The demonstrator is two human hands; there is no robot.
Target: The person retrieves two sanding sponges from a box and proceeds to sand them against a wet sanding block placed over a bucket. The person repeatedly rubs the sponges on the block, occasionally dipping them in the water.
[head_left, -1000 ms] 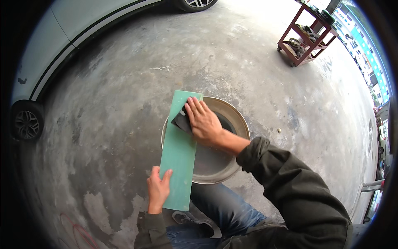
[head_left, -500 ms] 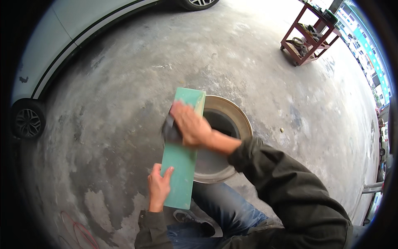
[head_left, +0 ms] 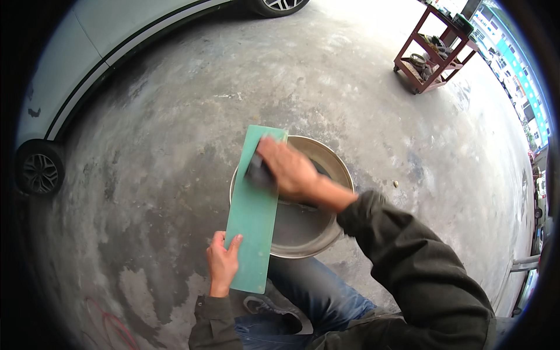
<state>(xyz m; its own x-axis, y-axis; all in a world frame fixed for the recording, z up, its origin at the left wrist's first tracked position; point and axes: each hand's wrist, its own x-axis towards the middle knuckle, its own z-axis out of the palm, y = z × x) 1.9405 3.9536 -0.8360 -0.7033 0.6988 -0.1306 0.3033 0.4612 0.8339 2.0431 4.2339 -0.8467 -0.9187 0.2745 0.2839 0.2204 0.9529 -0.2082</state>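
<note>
A long, flat, pale green panel (head_left: 251, 224) slants across the left side of a round metal basin (head_left: 337, 162). Near its lower left edge, my left hand (head_left: 223, 263) grips it, with the thumb lying on the upper face. Higher up, my right hand (head_left: 290, 172) presses a dark sheet or pad (head_left: 258, 175) against the panel's face. Motion blurs that hand, and the exact kind of pad cannot be made out. Behind the panel, the basin holds something dark grey that looks like liquid; the panel and my right forearm hide part of it.
A light-coloured car (head_left: 76, 70) stands at the upper left. At the upper right is a red-brown wheeled cart (head_left: 429, 55) with items on its shelves. A thin red cable or hose (head_left: 108, 321) lies on the concrete floor at the lower left. My bent leg (head_left: 321, 297) is below the basin.
My right hand and the dark pad have shifted to the right across the panel. The panel's lower end has moved slightly left, with my left hand still on it.
</note>
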